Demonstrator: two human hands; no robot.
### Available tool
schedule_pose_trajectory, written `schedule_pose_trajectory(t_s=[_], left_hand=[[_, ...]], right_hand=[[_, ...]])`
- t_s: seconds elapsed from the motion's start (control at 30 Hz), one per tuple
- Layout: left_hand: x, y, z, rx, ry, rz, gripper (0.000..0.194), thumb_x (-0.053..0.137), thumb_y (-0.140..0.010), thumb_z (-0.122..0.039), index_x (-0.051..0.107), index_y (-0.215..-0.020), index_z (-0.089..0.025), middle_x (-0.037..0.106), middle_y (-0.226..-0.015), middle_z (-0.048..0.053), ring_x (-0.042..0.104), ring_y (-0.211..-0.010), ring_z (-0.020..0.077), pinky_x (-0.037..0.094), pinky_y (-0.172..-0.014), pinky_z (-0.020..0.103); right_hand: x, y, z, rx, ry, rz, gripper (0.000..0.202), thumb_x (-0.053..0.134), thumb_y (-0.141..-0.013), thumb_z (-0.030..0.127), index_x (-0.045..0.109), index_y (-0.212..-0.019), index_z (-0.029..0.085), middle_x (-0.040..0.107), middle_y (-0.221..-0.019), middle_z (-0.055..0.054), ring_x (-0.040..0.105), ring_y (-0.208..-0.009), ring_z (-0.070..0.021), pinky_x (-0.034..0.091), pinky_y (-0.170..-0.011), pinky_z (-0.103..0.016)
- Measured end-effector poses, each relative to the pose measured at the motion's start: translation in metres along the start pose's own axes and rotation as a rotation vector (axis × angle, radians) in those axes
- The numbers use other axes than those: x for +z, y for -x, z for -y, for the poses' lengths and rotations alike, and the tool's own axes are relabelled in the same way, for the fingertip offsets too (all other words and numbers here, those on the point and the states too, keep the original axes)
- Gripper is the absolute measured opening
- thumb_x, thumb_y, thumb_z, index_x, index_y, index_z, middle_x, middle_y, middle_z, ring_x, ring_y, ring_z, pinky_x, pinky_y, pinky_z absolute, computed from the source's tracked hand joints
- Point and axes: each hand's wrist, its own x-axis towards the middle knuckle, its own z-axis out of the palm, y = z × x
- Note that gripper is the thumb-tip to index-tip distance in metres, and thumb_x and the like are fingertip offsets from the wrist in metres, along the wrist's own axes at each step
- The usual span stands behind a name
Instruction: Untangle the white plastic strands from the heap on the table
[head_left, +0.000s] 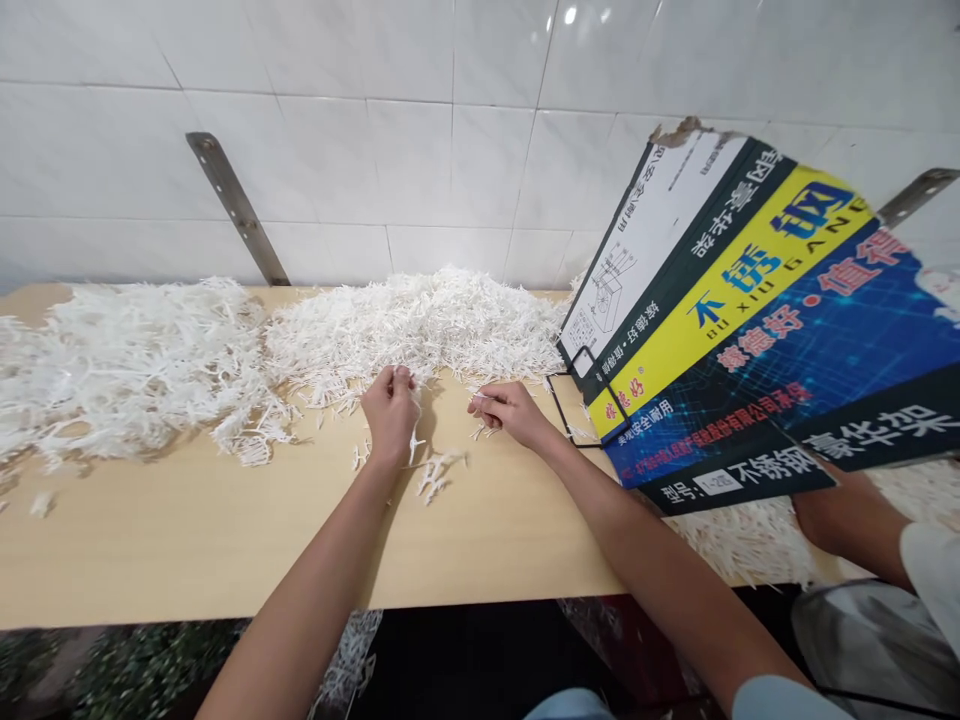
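Observation:
My left hand (391,410) is closed in a fist-like pinch, and thin white branched plastic pieces (417,425) stick out from it. Level with it on the right, my right hand (511,412) pinches thumb to fingers; a bit of white shows at the tips, too small to name. Below my left hand a few loose white branched pieces (436,474) lie on the light wooden table (495,540). Just behind both hands rises a long heap of the same white pieces (442,320).
A second white heap (142,360) spreads at the left. On the right, a printed cardboard panel (750,320) stands slanted beside a black wire frame (562,410). Beyond it are another person's arm (855,515) and more white pieces (742,540). A metal bracket (236,208) is on the tiled wall.

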Motion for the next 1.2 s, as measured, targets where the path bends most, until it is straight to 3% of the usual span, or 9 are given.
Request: schedule_pose_trajectory(t_s=[0.17,0.27,0.33,0.5,0.67,0.83,0.93,1.03,1.2], left_hand=[[0.012,0.006,-0.008,-0.065,0.337,0.208,0.036,0.069,-0.088,-0.051,0.07,-0.082,-0.016,0.07,-0.077,0.004,0.057,-0.06,0.0115,0.043,-0.058,0.024],[0.015,0.008,-0.008,-0.22,0.544,0.285,0.041,0.076,-0.083,-0.053,0.071,-0.097,-0.015,0.077,-0.094,0.01,0.066,-0.065,0.0138,0.051,-0.063,0.026],[0.016,0.008,-0.005,-0.277,0.625,0.33,0.044,0.077,-0.082,-0.053,0.069,-0.102,-0.015,0.078,-0.098,0.012,0.07,-0.067,0.0152,0.054,-0.067,0.028],[0.02,0.007,0.0,-0.312,0.684,0.47,0.045,0.081,-0.079,-0.052,0.07,-0.1,-0.014,0.079,-0.092,0.012,0.072,-0.066,0.017,0.056,-0.065,0.029],[0.024,0.008,0.002,-0.371,0.705,0.484,0.046,0.086,-0.073,-0.049,0.072,-0.094,-0.012,0.078,-0.082,0.01,0.069,-0.061,0.0155,0.055,-0.061,0.028],[0.022,0.01,-0.003,-0.364,0.676,0.519,0.047,0.083,-0.074,-0.052,0.07,-0.095,-0.012,0.076,-0.082,0.01,0.065,-0.058,0.0141,0.052,-0.06,0.028],[0.021,0.012,-0.008,-0.34,0.648,0.537,0.046,0.076,-0.08,-0.055,0.068,-0.099,-0.015,0.075,-0.087,0.008,0.064,-0.061,0.0139,0.051,-0.06,0.028],[0.019,0.015,-0.011,-0.245,0.556,0.588,0.047,0.067,-0.086,-0.06,0.067,-0.102,-0.017,0.071,-0.09,0.006,0.063,-0.065,0.0134,0.05,-0.064,0.027],[0.018,0.021,-0.012,-0.03,0.162,0.684,0.045,0.084,-0.074,-0.041,0.069,-0.111,-0.02,0.068,-0.106,0.003,0.054,-0.067,0.0093,0.043,-0.062,0.023]], right_hand=[[0.009,-0.001,0.003,0.012,0.104,-0.125,0.044,0.049,-0.099,0.048,0.076,-0.086,0.017,0.06,-0.059,-0.001,0.054,-0.054,-0.0141,0.041,-0.056,-0.026],[0.011,0.002,0.007,-0.117,0.267,-0.233,0.04,0.049,-0.101,0.047,0.077,-0.102,0.019,0.074,-0.088,-0.007,0.066,-0.078,-0.0193,0.049,-0.072,-0.03],[0.01,0.003,0.008,-0.185,0.279,-0.293,0.037,0.051,-0.101,0.045,0.072,-0.12,0.021,0.075,-0.111,-0.009,0.067,-0.091,-0.0207,0.051,-0.079,-0.031],[0.007,0.003,0.009,-0.173,0.154,-0.198,0.048,0.064,-0.094,0.047,0.063,-0.135,0.023,0.072,-0.12,-0.009,0.068,-0.094,-0.02,0.052,-0.069,-0.027],[0.01,0.005,0.011,-0.099,0.114,-0.171,0.045,0.07,-0.089,0.049,0.069,-0.126,0.022,0.073,-0.099,-0.005,0.063,-0.065,-0.0135,0.048,-0.058,-0.025],[0.01,0.003,0.008,-0.164,0.098,-0.25,0.03,0.065,-0.091,0.046,0.075,-0.098,0.019,0.074,-0.089,-0.005,0.066,-0.08,-0.0194,0.051,-0.068,-0.028],[0.009,0.001,0.006,-0.148,0.089,-0.296,0.03,0.065,-0.09,0.047,0.073,-0.089,0.019,0.071,-0.079,-0.004,0.064,-0.073,-0.0188,0.049,-0.065,-0.028],[0.008,0.002,0.005,-0.138,0.094,-0.316,0.034,0.063,-0.092,0.049,0.069,-0.078,0.019,0.066,-0.07,-0.002,0.061,-0.065,-0.017,0.047,-0.061,-0.027],[0.007,0.003,0.006,-0.112,0.123,-0.313,0.038,0.057,-0.096,0.052,0.068,-0.078,0.02,0.063,-0.064,-0.002,0.058,-0.062,-0.0167,0.044,-0.057,-0.026]])
